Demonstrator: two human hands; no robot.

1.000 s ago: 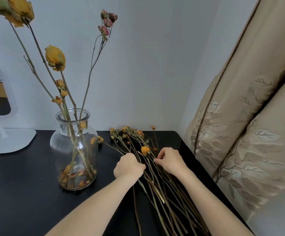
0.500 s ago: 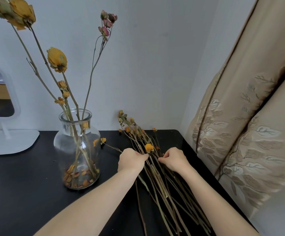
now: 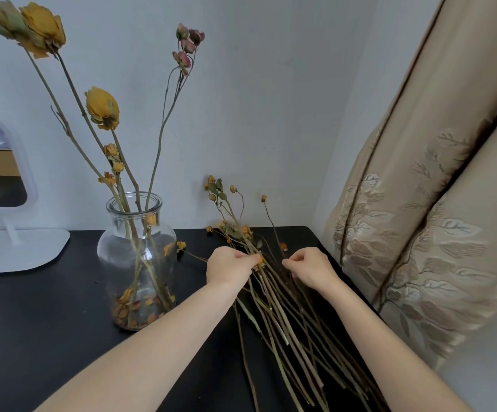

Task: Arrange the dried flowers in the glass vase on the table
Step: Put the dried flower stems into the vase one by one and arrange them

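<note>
The glass vase (image 3: pixel 138 263) is set upright on the black surface (image 3: pixel 33 337), left of the middle. Several long dried flowers (image 3: pixel 103 108) are already stood in it, and loose petals (image 3: pixel 140 307) are gathered at its bottom. Just to its right, a pile of dried stems (image 3: pixel 288 331) is laid lengthwise across the surface, the cut ends toward the viewer. The left hand (image 3: pixel 229 267) is placed at the far end of the pile. Its grip is clamped round a few sprigs (image 3: pixel 218 187), whose small yellow heads are tilted up off the surface in front of the wall (image 3: pixel 271 114). The right hand (image 3: pixel 311 270) is held near the left one without touching it, fingers curled, and its grip is pinched together on thin stems of the pile. A white-framed mirror (image 3: pixel 0 188) is stood at the far left, and a beige embroidered curtain (image 3: pixel 419 218) is hung along the right.
</note>
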